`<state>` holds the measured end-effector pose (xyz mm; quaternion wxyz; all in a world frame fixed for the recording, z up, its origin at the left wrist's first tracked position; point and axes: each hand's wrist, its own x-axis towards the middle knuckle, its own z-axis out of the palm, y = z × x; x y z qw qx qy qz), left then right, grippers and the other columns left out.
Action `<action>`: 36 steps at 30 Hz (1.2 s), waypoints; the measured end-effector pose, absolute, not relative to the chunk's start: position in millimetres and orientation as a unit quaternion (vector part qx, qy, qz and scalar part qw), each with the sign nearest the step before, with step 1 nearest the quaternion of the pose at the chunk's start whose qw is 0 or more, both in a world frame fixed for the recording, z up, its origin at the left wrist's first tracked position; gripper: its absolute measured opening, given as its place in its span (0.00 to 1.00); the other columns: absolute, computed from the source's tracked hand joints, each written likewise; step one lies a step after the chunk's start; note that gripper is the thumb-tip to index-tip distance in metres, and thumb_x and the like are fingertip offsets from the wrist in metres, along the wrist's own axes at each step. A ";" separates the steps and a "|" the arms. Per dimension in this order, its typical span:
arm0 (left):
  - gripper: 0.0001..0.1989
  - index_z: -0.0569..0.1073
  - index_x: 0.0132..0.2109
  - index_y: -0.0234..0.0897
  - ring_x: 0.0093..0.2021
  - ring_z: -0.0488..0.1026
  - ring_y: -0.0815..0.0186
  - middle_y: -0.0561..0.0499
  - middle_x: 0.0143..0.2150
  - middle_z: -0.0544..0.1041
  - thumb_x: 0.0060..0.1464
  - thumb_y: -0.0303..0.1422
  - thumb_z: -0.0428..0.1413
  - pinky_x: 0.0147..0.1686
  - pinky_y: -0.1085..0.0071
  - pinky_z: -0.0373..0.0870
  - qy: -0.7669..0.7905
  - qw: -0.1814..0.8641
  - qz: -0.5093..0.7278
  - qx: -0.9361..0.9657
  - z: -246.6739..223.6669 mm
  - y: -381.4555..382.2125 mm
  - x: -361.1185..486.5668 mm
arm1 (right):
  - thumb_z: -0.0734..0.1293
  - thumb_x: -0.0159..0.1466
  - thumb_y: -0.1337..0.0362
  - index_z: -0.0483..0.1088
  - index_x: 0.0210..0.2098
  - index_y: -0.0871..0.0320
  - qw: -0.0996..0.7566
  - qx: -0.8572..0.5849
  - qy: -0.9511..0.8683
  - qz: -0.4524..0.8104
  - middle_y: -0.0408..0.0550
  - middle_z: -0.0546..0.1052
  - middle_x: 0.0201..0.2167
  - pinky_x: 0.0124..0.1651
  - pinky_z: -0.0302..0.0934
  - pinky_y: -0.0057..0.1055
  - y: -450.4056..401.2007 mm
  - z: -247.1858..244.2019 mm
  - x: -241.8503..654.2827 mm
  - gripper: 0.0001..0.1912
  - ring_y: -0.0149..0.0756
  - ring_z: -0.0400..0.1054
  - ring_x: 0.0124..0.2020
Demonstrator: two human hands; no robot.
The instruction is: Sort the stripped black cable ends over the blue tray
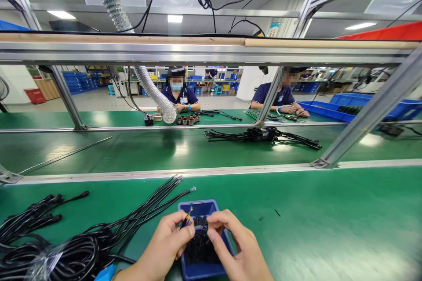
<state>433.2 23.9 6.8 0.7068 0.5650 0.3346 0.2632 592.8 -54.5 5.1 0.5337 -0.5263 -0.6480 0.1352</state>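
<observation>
Blue plastic forms the bin (198, 204) on the near green table (316, 228), with small black pieces (201, 248) inside. Above it, the left hand (169, 237) pinches a black cable (185, 221) between thumb and forefinger; coloured wires (198, 228) show between the two hands. The right hand (239, 241) has its thumb and forefinger curled close beside those wires; whether they grip anything, I cannot tell. To the left lies a bundle of black cables (84, 248), loops wrapped in clear plastic (44, 259).
</observation>
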 end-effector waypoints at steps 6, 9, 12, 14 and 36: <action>0.15 0.65 0.30 0.37 0.19 0.47 0.75 0.62 0.20 0.54 0.49 0.44 0.59 0.19 0.74 0.43 0.322 0.714 0.266 0.561 7.2 23.4 433.2 | 0.62 0.66 0.69 0.67 0.42 0.54 0.523 -0.532 -0.651 0.140 0.43 0.73 0.32 0.37 0.65 0.25 -55.5 7.0 593.4 0.07 0.33 0.70 0.32; 0.16 0.65 0.30 0.37 0.20 0.47 0.75 0.61 0.22 0.56 0.49 0.44 0.60 0.19 0.75 0.44 0.316 0.713 0.273 0.564 7.0 22.0 432.6 | 0.61 0.66 0.69 0.67 0.41 0.54 0.509 -0.539 -0.652 0.158 0.43 0.73 0.31 0.37 0.64 0.25 -56.5 9.2 594.7 0.06 0.32 0.70 0.32; 0.17 0.65 0.30 0.37 0.20 0.48 0.75 0.61 0.22 0.57 0.50 0.45 0.61 0.19 0.76 0.45 0.319 0.708 0.282 0.563 6.0 21.0 432.1 | 0.60 0.66 0.68 0.67 0.40 0.55 0.490 -0.544 -0.657 0.179 0.43 0.73 0.31 0.36 0.64 0.26 -57.3 12.3 596.0 0.06 0.32 0.69 0.31; 0.18 0.65 0.30 0.37 0.20 0.49 0.75 0.61 0.23 0.57 0.49 0.44 0.62 0.19 0.76 0.47 0.316 0.705 0.291 0.564 5.2 20.8 431.9 | 0.60 0.66 0.68 0.67 0.41 0.55 0.479 -0.548 -0.657 0.196 0.43 0.73 0.31 0.36 0.64 0.26 -57.6 14.6 596.2 0.06 0.32 0.69 0.31; 0.19 0.66 0.31 0.36 0.19 0.62 0.75 0.59 0.23 0.64 0.48 0.45 0.63 0.21 0.77 0.54 0.311 0.696 0.278 0.584 4.4 22.7 431.8 | 0.61 0.65 0.67 0.65 0.40 0.55 0.456 -0.552 -0.656 0.237 0.41 0.72 0.28 0.35 0.64 0.27 -58.7 18.5 596.0 0.04 0.33 0.67 0.29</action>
